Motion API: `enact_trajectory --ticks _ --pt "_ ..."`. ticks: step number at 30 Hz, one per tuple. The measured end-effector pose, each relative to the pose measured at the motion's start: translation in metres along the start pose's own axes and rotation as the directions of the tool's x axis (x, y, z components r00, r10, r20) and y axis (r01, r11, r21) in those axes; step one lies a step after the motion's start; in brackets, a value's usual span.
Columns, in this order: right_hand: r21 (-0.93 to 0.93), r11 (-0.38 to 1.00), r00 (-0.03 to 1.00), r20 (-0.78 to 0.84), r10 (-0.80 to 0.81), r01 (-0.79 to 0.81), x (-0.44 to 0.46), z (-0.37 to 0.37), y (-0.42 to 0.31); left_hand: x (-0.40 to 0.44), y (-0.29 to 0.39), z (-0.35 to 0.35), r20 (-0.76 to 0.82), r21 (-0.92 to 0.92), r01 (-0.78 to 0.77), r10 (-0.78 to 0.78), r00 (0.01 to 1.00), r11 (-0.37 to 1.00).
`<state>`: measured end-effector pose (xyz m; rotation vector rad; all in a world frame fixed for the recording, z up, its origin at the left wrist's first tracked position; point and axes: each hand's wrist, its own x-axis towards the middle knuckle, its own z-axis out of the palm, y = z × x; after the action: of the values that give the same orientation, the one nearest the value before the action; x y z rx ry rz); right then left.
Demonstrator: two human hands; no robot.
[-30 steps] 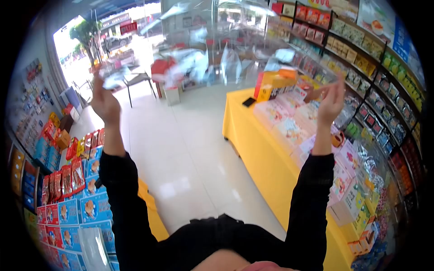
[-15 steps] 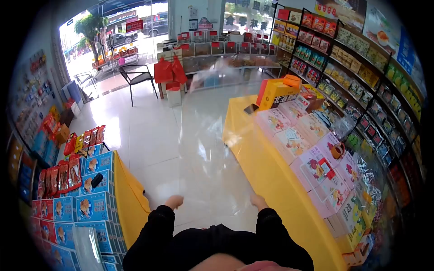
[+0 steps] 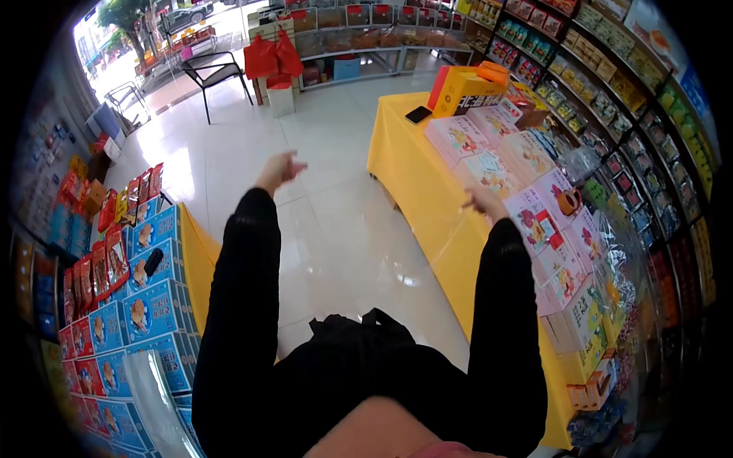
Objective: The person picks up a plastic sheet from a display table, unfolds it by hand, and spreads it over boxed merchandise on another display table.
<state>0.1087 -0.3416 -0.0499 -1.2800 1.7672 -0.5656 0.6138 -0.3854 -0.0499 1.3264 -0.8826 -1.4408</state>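
Note:
My left hand (image 3: pixel 282 169) is out in front over the pale floor, its fingers closed in a pinch. To the right, my right hand (image 3: pixel 485 202) is also pinched, above the edge of the yellow-draped table (image 3: pixel 420 179). Between the hands, faint edges and glints show a clear plastic film (image 3: pixel 427 237), hard to make out against the floor and cloth. Pink printed boxes (image 3: pixel 538 206) lie beside my right hand. A black phone (image 3: pixel 418 114) rests near the table's far corner.
Blue boxes (image 3: pixel 153 309) and red packets (image 3: pixel 114 256) are stacked at the left. A black chair (image 3: pixel 217 75) stands ahead, beside red bags (image 3: pixel 271 57). Stocked shelves (image 3: pixel 592 91) line the right wall. A plastic-wrapped bundle (image 3: pixel 156 397) lies at lower left.
Both hands went from raised to low near my waist, and now reach forward again. The film, billowing high at first, has dropped and is barely visible. The view has tilted down.

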Motion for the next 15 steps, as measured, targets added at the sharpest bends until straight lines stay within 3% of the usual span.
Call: enact_trajectory --ticks 1,2,3,4,5,6,7,8,9,11,13,15 --pt "-0.068 0.98 0.976 -0.102 -0.192 0.186 0.012 -0.035 -0.045 -0.014 0.071 0.024 -0.071 -0.007 -0.211 0.21 0.975 0.977" --pt "0.024 0.927 0.899 -0.255 -0.355 0.373 -0.011 -0.064 -0.095 0.012 0.125 0.014 0.008 -0.036 -0.367 0.368 0.93 0.929" --pt "0.059 0.817 0.763 -0.403 -0.506 0.573 -0.035 -0.093 -0.145 -0.054 0.186 0.043 -0.031 -0.049 -0.607 0.606 0.795 0.793" --pt "0.026 0.678 0.59 -0.519 -0.619 0.734 -0.06 -0.12 -0.197 -0.05 0.24 0.03 -0.036 0.017 -0.777 0.777 0.628 0.629" --pt "0.02 0.484 0.398 -0.601 -0.693 0.875 -0.098 -0.138 -0.23 -0.113 0.269 0.052 -0.106 -0.022 -0.897 0.892 0.44 0.441" --pt "-0.066 0.334 0.223 -0.621 -0.752 0.94 -0.112 -0.171 -0.248 -0.181 0.299 0.076 -0.17 -0.031 -0.973 0.959 0.229 0.227" --pt "-0.047 0.171 0.087 -0.711 -0.698 0.984 -0.141 -0.178 -0.261 -0.206 0.314 0.077 -0.255 0.022 -0.999 0.967 0.017 0.023" --pt "-0.126 0.087 -0.027 -0.704 -0.71 0.988 -0.178 -0.166 -0.269 -0.214 0.325 0.052 -0.143 -0.005 -1.0 0.989 -0.029 -0.03" --pt "-0.152 0.051 -0.074 -0.711 -0.7 0.987 -0.19 -0.164 -0.269 -0.223 0.336 0.028 -0.031 -0.035 -0.996 0.996 -0.086 -0.087" --pt "-0.303 0.009 -0.231 -0.746 -0.624 0.953 -0.193 -0.161 -0.267 -0.247 0.319 0.034 -0.068 0.028 -0.988 0.985 -0.156 -0.154" --pt "-0.257 0.028 -0.197 -0.802 -0.563 0.966 -0.189 -0.144 -0.262 -0.249 0.301 0.033 -0.025 0.169 -0.958 0.971 -0.239 -0.232" --pt "-0.277 0.028 -0.202 -0.762 -0.615 0.96 -0.184 -0.125 -0.255 -0.242 0.283 0.034 -0.097 0.274 -0.94 0.967 -0.236 -0.202"
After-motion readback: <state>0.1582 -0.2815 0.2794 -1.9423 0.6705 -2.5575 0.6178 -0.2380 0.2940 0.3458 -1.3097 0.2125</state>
